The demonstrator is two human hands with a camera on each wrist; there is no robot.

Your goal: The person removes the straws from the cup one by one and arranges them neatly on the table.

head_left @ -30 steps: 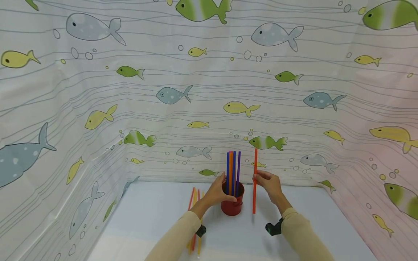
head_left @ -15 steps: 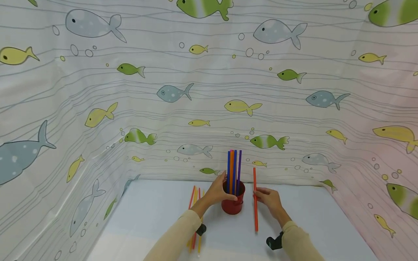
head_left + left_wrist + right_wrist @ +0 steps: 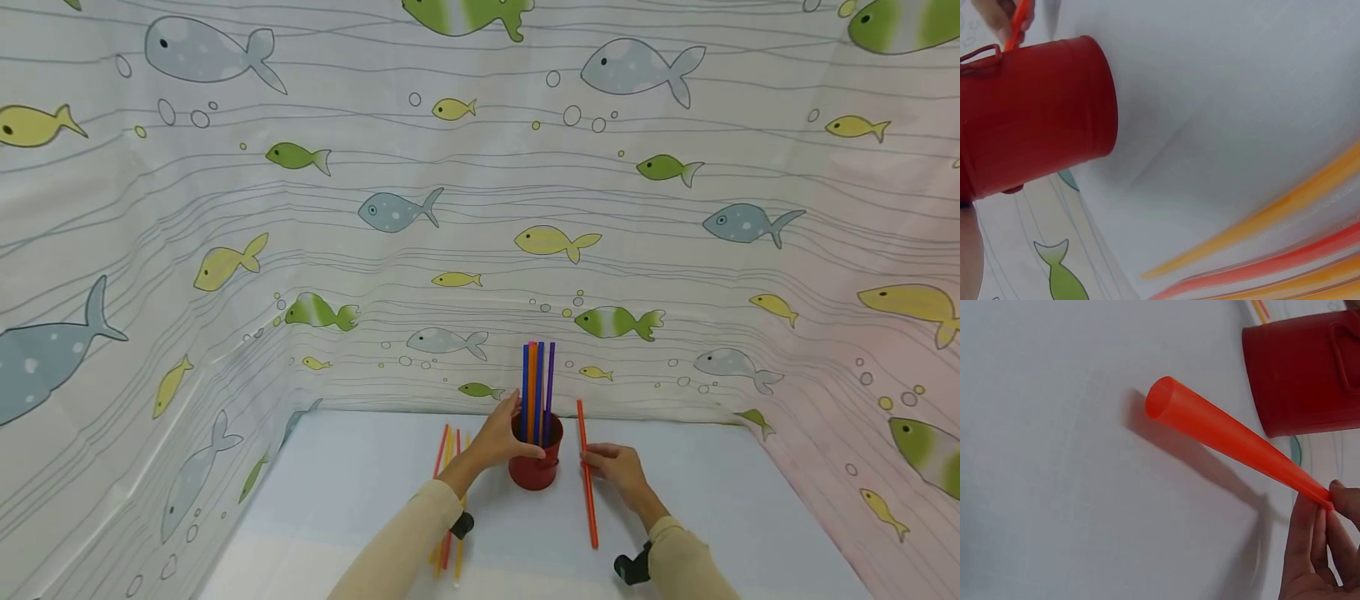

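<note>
Right hand (image 3: 617, 473) pinches an orange-red straw (image 3: 590, 508). Left hand (image 3: 499, 440), partly hidden, grips a red bucket (image 3: 533, 476) concealing the bases of upright straws (image 3: 532, 383).

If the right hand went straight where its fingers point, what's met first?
Probably the red bucket, beyond the straw the right hand holds, though depth is hard to judge.

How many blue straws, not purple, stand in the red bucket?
2: one blue straw left of the orange straw in the red bucket, another blue straw right of it; more may be hidden.
</note>
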